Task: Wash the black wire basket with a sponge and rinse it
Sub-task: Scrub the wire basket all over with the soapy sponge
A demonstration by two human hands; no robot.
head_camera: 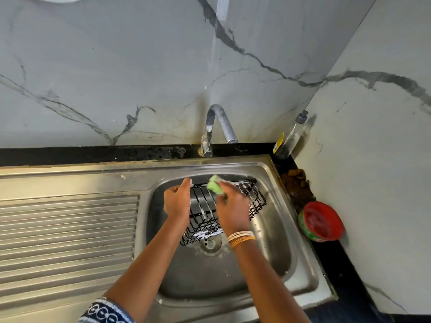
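The scrubbing step is going on. The black wire basket (224, 210) is held tilted over the sink (300, 259), above the drain. The left hand (177, 198) grips its left end with curled fingers. The right hand (233, 209) pinches a green sponge (215, 185) against the top wires. White foam sits on the wires. Next comes more rubbing, then a rinse; the tap (218, 127) looks dry. The red tub (321, 221) at the bench's right edge has writing too small to read.

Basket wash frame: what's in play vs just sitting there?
In play:
black wire basket, held over the steel sink
green sponge, gripped by the right hand
left hand, gripping the basket's left end
chrome tap

Lying about:
round red-and-green tub
clear pump bottle
brown debris in the corner
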